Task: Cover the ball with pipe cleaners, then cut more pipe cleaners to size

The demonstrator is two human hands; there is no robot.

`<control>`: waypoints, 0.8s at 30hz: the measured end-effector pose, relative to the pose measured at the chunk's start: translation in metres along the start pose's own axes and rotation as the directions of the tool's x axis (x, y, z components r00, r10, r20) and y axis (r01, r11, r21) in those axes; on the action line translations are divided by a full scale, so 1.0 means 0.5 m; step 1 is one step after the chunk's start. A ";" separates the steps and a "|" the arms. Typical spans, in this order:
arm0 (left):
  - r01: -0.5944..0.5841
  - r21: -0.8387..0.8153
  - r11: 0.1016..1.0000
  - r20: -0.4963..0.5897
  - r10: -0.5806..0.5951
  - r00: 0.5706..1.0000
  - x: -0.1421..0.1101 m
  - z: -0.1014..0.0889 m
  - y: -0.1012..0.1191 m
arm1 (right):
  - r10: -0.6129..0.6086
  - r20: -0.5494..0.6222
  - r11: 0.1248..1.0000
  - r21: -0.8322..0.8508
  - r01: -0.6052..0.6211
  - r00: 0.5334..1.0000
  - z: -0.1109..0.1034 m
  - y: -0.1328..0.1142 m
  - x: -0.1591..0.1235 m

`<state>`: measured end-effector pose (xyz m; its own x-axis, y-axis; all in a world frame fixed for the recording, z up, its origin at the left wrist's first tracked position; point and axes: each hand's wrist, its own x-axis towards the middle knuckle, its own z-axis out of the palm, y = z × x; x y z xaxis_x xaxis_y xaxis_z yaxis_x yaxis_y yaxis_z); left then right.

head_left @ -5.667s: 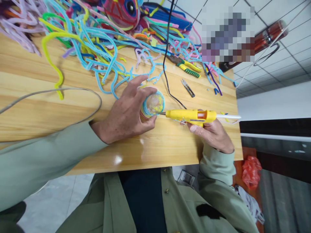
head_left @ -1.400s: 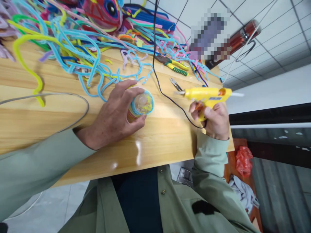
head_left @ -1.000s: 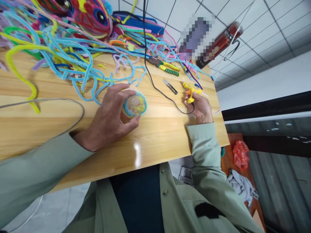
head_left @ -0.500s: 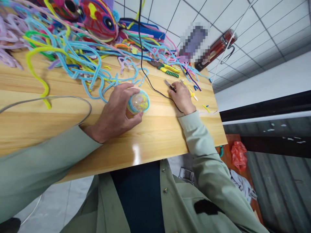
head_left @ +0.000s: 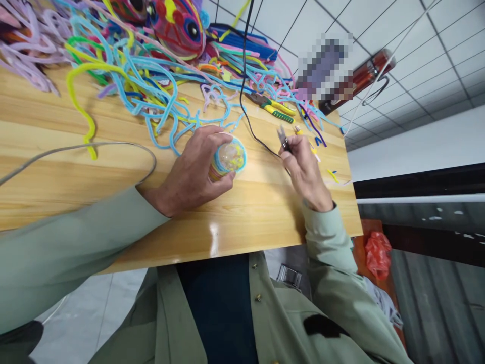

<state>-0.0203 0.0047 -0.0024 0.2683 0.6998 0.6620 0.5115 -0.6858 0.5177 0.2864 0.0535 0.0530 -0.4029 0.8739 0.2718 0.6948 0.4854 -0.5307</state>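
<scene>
My left hand [head_left: 195, 172] is wrapped round a rounded clear plastic piece [head_left: 232, 155], banded with light blue and yellow fuzzy pipe cleaner and striped in warm colours on its side. It rests at or just above the table. To the right, my right hand [head_left: 303, 164] grips small metal snips [head_left: 284, 139], their two short jaws pointing up and away from me. Most of their handles are hidden in my fingers. Beyond that hand lie yellow-and-green handled pliers [head_left: 278, 111].
Tangled pipe cleaners [head_left: 162, 96] cover the back left of the wooden table [head_left: 182, 237]. Among them stands a colourful fish-like figure [head_left: 178, 30]. A black cable [head_left: 246, 108] runs between my hands. A red flask [head_left: 358, 81] lies at the back right; yellow scraps [head_left: 333, 175] lie near the right edge.
My right hand has lifted the snips from the tabletop and turned them so the jaws point upward. My left hand keeps its hold on the banded piece. The whole view has shifted slightly.
</scene>
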 end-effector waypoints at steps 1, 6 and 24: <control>0.004 0.004 1.000 0.006 -0.004 1.000 0.000 0.000 -0.002 | -0.023 0.017 1.000 0.008 0.022 1.000 0.005 -0.025 -0.020; 0.013 0.007 1.000 -0.009 -0.012 1.000 -0.001 0.003 -0.004 | -0.228 0.051 0.974 0.002 0.229 0.972 0.057 -0.084 -0.066; 0.036 -0.005 0.999 0.022 -0.036 0.999 0.003 -0.006 0.004 | -0.302 0.099 0.940 -0.136 0.314 0.948 0.115 -0.070 -0.072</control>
<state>-0.0215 0.0037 0.0012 0.2679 0.7281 0.6309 0.5167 -0.6613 0.5438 0.2425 0.0036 0.0157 -0.6511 0.6794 0.3383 0.6074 0.7338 -0.3044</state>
